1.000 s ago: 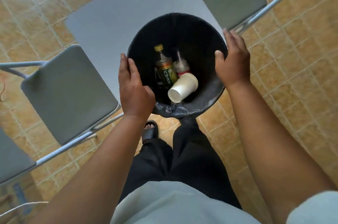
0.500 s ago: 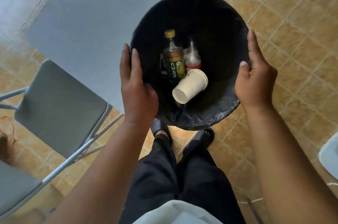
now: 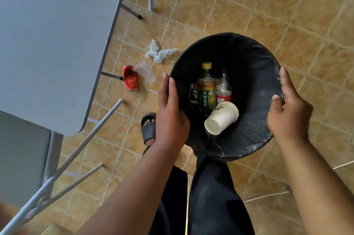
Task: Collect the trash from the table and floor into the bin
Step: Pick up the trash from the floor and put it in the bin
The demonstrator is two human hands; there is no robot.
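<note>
The left hand [image 3: 169,119] and right hand [image 3: 289,114] clasp opposite rims of the black bin [image 3: 254,73], fingers flat on its sides. Between them lie a green-labelled bottle [image 3: 206,91], a paper cup [image 3: 221,118] (tipped over). Beyond the left hand, on the floor: a crushed red can [image 3: 130,78], crumpled tissue [image 3: 159,52].

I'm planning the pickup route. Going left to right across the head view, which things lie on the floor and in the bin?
crushed red can → clear plastic wrapper → crumpled white tissue → green-label bottle → small red-label bottle, the last two inside the black bin.
</note>
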